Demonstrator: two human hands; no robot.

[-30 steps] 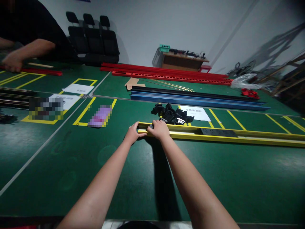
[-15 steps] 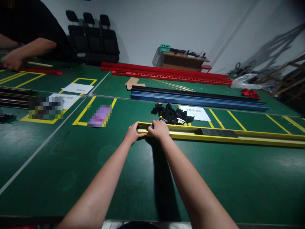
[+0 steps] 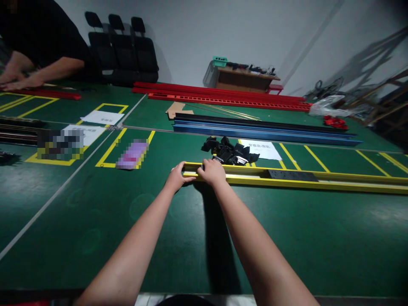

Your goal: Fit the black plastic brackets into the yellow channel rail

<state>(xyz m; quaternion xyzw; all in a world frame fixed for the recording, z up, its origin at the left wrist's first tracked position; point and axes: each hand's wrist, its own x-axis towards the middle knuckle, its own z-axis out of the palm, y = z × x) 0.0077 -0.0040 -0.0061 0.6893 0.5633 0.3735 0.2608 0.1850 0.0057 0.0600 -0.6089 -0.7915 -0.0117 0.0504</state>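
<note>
A long yellow channel rail lies across the green table, its open side up. My left hand grips the rail's left end, thumb along the near wall and fingers over the far one. Close to it, my right hand reaches into the channel with its fingers bent. A small dark piece shows at those fingertips, mostly covered by the hand. Farther right, a black strip with sockets sits inside the rail. Just behind the rail is a pile of small black plastic parts.
Blue and black rails lie behind the pile, with red rails farther back. A printed sheet is beside the pile. To the left are a blurred purple item and dark rails. Another person's hands work at far left.
My hands hold nearly the same pose on the rail. The other person's hands have shifted and now lie close together over a red rail. The view has moved very slightly.
</note>
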